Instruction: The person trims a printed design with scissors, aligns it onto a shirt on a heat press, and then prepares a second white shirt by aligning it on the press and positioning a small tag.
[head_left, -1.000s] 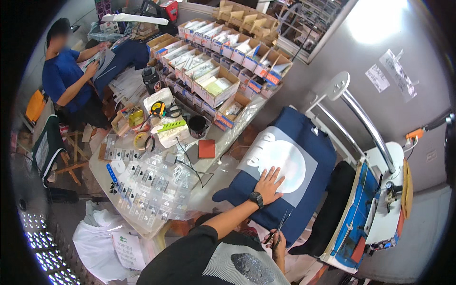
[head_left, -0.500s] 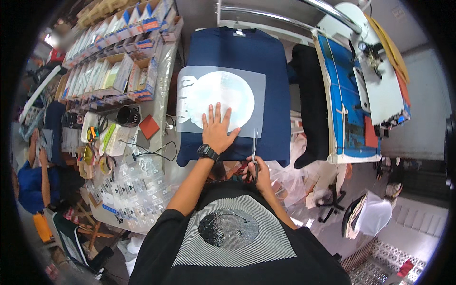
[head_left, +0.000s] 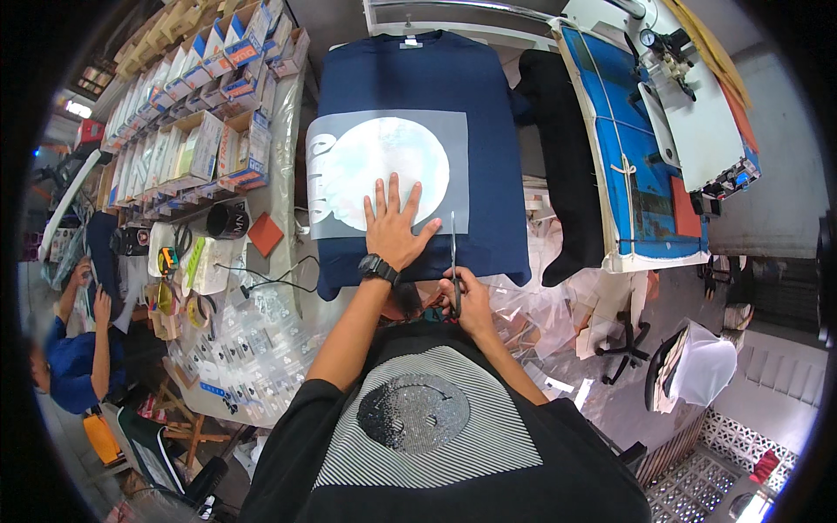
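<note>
A translucent film sheet [head_left: 458, 161] lies on a dark navy T-shirt [head_left: 499, 196]. It carries a white round design [head_left: 392, 152], with white lettering along its left side. My left hand [head_left: 397, 231] rests flat on the sheet's lower part, fingers spread over the design's lower edge. My right hand [head_left: 472, 303] grips the handles of a pair of scissors [head_left: 453, 248]. The blades point away from me and lie nearly together over the sheet's lower edge, right of my left thumb. I cannot tell whether film is between them.
Boxes of packets [head_left: 187, 152] fill the left side, above a mug [head_left: 228, 220] and a reddish square [head_left: 265, 234]. Small clear packets [head_left: 253, 340] cover the table's near left. A machine with a blue bed [head_left: 623, 166] stands at right. Far left, another person [head_left: 78, 362] works.
My whole view has shifted, so the shirt and both hands sit a little further left and higher. The scissors' blades, slightly apart before, are now closer together. My left hand stays on the sheet.
</note>
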Demonstrator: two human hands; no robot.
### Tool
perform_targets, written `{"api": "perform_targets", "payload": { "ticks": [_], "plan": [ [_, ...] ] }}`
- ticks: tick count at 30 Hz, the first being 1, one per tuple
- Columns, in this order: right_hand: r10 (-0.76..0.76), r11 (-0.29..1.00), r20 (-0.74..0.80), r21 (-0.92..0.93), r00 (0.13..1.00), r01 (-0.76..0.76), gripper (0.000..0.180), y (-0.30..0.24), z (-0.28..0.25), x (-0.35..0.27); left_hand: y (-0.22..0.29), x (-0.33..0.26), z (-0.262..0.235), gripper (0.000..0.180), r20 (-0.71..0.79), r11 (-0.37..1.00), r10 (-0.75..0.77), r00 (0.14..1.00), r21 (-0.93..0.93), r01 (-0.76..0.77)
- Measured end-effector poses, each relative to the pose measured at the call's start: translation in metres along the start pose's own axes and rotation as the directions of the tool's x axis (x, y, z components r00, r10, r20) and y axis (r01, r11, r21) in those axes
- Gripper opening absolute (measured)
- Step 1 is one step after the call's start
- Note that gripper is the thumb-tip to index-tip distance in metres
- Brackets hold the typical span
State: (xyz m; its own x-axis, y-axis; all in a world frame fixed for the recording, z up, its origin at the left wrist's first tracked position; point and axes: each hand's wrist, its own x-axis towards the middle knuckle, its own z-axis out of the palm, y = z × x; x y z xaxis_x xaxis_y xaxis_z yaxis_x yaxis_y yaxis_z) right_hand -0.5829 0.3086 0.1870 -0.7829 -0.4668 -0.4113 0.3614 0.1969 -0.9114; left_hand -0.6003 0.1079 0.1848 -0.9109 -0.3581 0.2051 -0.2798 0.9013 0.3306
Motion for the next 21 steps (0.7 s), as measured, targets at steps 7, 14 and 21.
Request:
{"api": "perform_targets", "payload": {
  "ticks": [7,14,21],
  "plan": [
    [-0.048,0.998,-0.036,-0.043,0.998,0.046,0.05,0.002,0.001,-0.005,0.002,0.0,-0.001,0.085,-0.012,1.0,0.008,1.0,0.001,-0.008],
    [-0.095,0.974,-0.011,-0.206,0.995,0.091,0.074,-0.018,0.002,0.001,0.0,0.001,0.002,0.09,-0.007,1.0,-0.001,1.0,0.025,0.001],
    [-0.127,0.973,-0.023,-0.199,0.992,0.12,0.073,-0.028,0.004,0.029,0.001,0.001,0.0,0.089,0.002,1.0,-0.013,1.0,0.02,0.013]
  ]
}}
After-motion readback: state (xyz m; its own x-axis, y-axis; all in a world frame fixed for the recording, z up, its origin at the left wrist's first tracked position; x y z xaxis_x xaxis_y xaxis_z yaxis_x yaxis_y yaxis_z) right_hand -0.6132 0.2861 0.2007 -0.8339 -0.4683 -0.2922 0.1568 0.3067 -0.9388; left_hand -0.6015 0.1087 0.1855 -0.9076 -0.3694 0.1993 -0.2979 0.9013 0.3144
